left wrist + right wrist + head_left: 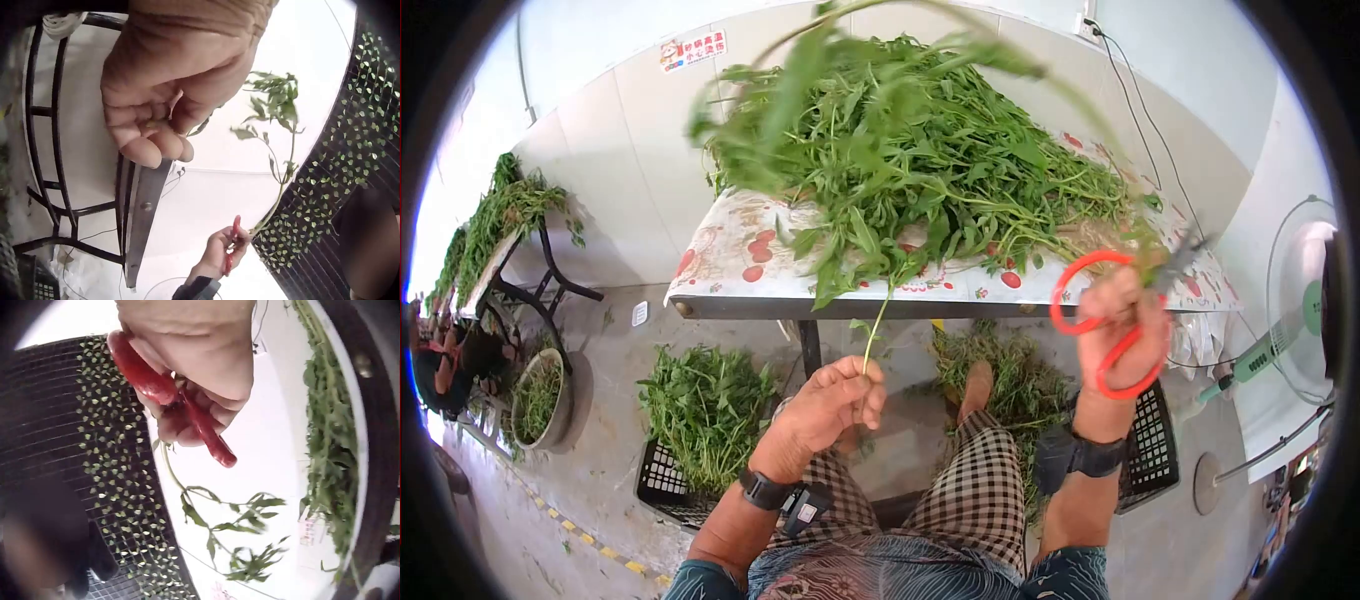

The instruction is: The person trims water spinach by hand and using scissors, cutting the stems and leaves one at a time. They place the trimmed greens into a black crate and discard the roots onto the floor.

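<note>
Left hand: the thumb and curled fingers of the left hand (832, 402) are closed round the lower end of a leafy stem (878, 325), with little gap shown between the fingertips.
Leafy stem: it is held in front of the table's near edge; its long axis runs away from the body, tilted slightly right, with the leafy end pointed toward the pile. Whether the pile is touched cannot be told.
Right hand: the fingers of the right hand (1122, 335) are curled round the red-handled scissors (1060, 290), and the butt of a long stem (1090, 110) is gripped as well.
Scissors: they are held near the table's right end, rings toward the body, blades pointed away and to the right. The blades are blurred, so how far apart they stand cannot be told.
Long stem: from the right hand it is arched up and over to the left, its leafy tip hung in front of the pile, blurred.
Table: on its patterned cloth (730, 235) a broad pile of greens (960, 130) is heaped.
Floor: greens are held in a black crate (662, 485) at the left; another crate (1152, 440) is placed at the right.
</note>
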{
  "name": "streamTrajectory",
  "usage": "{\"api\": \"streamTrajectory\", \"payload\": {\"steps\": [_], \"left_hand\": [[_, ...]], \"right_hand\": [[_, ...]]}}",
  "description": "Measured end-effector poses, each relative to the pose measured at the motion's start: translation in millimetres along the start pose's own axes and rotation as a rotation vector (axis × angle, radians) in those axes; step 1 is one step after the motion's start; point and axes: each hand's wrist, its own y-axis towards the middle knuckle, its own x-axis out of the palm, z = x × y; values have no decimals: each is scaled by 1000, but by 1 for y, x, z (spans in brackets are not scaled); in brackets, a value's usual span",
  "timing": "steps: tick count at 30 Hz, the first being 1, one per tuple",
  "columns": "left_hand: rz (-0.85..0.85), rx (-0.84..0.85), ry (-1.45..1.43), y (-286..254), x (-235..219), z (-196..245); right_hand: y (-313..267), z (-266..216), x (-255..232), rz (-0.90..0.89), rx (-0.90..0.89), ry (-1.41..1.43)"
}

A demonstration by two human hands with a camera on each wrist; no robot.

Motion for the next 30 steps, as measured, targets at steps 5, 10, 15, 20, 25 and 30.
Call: {"api": "streamTrajectory", "payload": {"steps": [5,10,15,20,25,30], "left_hand": [[20,33,-21,-4,1,5],[30,34,-95,-1,-10,3],[26,39,-129,2,-13,-1],[117,208,-84,-4,-8,9],[268,512,10,-17,12,38],[458,753,278,-27,26,80]], "right_hand": [[-12,23,-38,109,272,-229],[-11,17,-40,138,219,-234],[-4,8,-47,154,165,-157],[-2,-1,-57,40,141,-59],[-3,-7,-65,20,141,-66],[1,-15,-75,59,122,-22]]}}
